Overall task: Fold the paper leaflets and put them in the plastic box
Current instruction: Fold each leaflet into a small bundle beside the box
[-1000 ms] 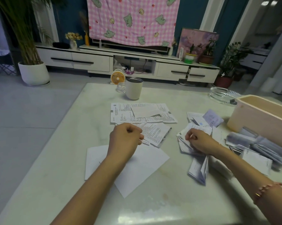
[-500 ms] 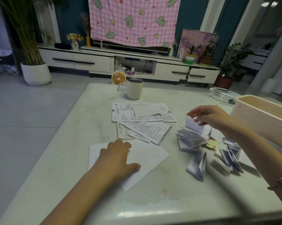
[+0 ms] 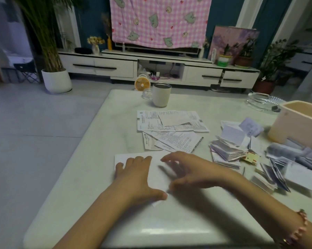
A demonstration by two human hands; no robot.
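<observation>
currently l. hand (image 3: pixel 135 177) lies flat on white leaflet (image 3: pixel 156 175), pinning it to bench (image 3: pixel 90 159) agst slip; r. hand (image 3: pixel 189 169) hovers over same sheet, fingers loosely spread, holding nothing, prob. ready to fold. plastic box (image 3: pixel 299 121) at far right, folded stack (image 3: pixel 227 150) near.

Pink-checked blanket (image 3: pixel 158 20), white sheet (image 3: pixel 156 178), cream plastic box (image 3: pixel 295 128), pale greenish table (image 3: pixel 97 159).

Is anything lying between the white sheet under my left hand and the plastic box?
Yes. Folded leaflets lie in loose piles on the table between the sheet and the box, some close by its front. They lie low, so a sheet carried above them would probably clear.
</observation>
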